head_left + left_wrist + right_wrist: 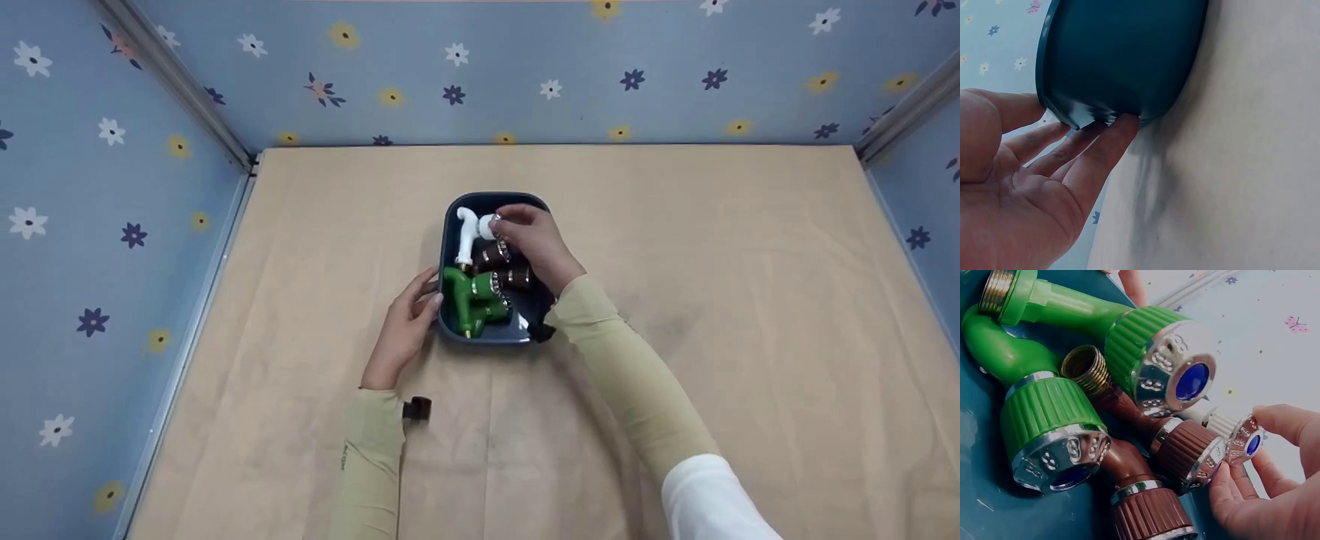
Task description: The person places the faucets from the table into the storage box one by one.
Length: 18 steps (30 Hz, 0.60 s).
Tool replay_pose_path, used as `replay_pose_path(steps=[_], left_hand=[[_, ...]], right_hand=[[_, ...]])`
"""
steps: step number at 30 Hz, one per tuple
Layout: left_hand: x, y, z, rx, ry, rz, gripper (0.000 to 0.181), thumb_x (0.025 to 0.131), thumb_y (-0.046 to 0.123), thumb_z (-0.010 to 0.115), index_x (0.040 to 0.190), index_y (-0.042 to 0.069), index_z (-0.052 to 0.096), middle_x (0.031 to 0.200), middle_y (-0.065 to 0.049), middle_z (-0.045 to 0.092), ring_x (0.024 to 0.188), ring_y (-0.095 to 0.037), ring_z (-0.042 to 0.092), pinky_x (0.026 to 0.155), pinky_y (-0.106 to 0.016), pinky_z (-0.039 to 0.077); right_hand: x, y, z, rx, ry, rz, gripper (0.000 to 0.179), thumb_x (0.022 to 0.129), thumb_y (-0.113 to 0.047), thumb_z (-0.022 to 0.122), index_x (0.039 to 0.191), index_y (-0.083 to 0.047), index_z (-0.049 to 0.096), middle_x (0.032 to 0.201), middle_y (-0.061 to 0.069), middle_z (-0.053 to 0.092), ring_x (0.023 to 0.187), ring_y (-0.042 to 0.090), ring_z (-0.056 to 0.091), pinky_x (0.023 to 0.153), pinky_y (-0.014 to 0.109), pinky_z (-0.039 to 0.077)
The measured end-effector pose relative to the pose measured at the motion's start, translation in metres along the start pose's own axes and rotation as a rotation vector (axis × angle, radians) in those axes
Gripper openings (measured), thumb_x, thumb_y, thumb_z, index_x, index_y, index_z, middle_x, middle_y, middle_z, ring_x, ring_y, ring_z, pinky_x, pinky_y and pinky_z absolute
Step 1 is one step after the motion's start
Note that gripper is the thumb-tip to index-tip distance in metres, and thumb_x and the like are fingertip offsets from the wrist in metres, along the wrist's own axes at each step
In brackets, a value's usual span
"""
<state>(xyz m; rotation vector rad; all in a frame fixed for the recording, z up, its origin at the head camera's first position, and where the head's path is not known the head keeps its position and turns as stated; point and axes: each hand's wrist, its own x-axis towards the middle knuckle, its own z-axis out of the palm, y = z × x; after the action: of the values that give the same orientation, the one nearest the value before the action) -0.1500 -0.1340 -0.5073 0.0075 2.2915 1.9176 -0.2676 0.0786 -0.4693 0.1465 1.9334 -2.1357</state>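
A dark blue plastic basin (pixel 448 322) holds several plastic taps. My right hand (pixel 534 238) reaches in at the far end and pinches the chrome-rimmed handle end of a white tap (pixel 466 238); the right wrist view shows fingers and thumb on that knob. Nearer me lie green taps (pixel 1053 402) with ribbed handles and chrome, blue-centred ends. Brown taps (pixel 1188 450) lie between the green and white ones, partly covered. My left hand (pixel 405 322) touches the basin's left side from outside, its fairly straight fingers against the outer wall (pixel 1123 62) and thumb at the rim.
The basin stands on a table covered in beige cloth (pixel 735 315). Blue flowered panels (pixel 510 60) enclose the back and sides. A dark wrist-worn device (pixel 417 409) sticks out beside the left wrist, and another (pixel 541 330) sits over the basin's near right corner.
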Motion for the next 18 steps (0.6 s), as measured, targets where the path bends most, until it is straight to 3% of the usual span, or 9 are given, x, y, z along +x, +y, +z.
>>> replay_pose_path(steps=[10,18], left_hand=[[0.0005,-0.0005,0.0007,0.002,-0.001,0.002,0.049,0.100,0.021,0.052,0.148,0.017,0.039,0.135,-0.009,0.051,0.119,-0.021,0.054,0.088,-0.039,0.049],[0.0007,-0.0006,0.0002,-0.012,-0.008,0.019,0.051,0.100,0.022,0.052,0.148,0.015,0.037,0.136,-0.013,0.049,0.119,-0.024,0.053,0.088,-0.043,0.048]], right_hand=[[0.0019,0.0020,0.0033,-0.065,0.002,-0.029,0.026,0.086,-0.006,0.070,0.109,0.002,0.062,0.100,0.008,0.061,0.086,0.017,0.057,0.077,0.027,0.047],[0.0038,0.0047,0.0020,-0.081,-0.014,0.013,0.024,0.086,-0.009,0.071,0.108,-0.002,0.064,0.100,0.008,0.061,0.088,0.018,0.056,0.079,0.028,0.046]])
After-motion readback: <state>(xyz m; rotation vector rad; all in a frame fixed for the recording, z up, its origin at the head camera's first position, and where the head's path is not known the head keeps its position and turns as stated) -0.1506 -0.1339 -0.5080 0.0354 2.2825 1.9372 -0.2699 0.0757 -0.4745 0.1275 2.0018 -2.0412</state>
